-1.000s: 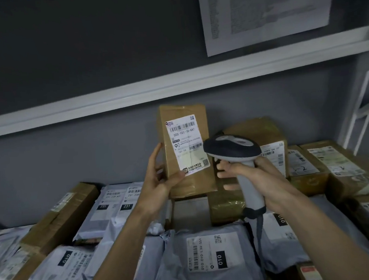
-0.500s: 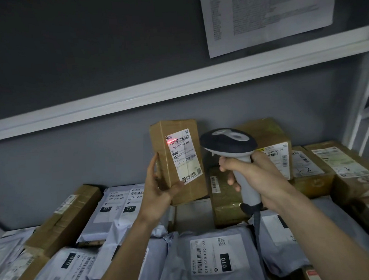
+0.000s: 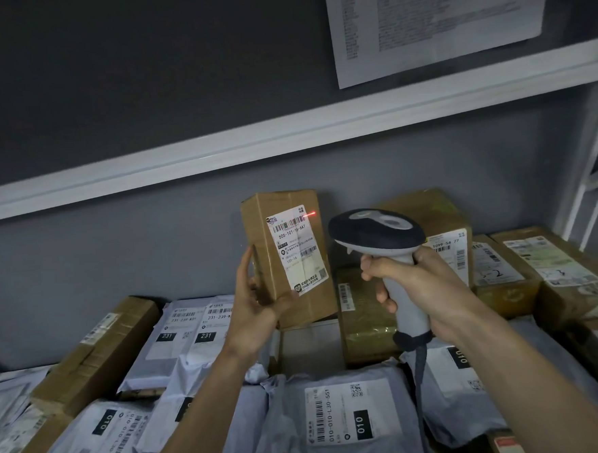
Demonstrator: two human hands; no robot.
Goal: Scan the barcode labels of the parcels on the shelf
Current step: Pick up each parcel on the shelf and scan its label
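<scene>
Both hands full: box (image 3: 287, 259), scanner (image 3: 380, 245).

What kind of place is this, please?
Probably a parcel depot or courier storeroom: a shelf is piled with labelled grey mailer bags and cardboard boxes, and the right hand grips a barcode scanner.

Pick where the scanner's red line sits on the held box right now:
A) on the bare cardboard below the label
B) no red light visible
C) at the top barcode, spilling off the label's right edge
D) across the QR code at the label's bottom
C: the red line lies at the right end of the top barcode on the cardboard box, running past the label's edge onto the cardboard.
</scene>
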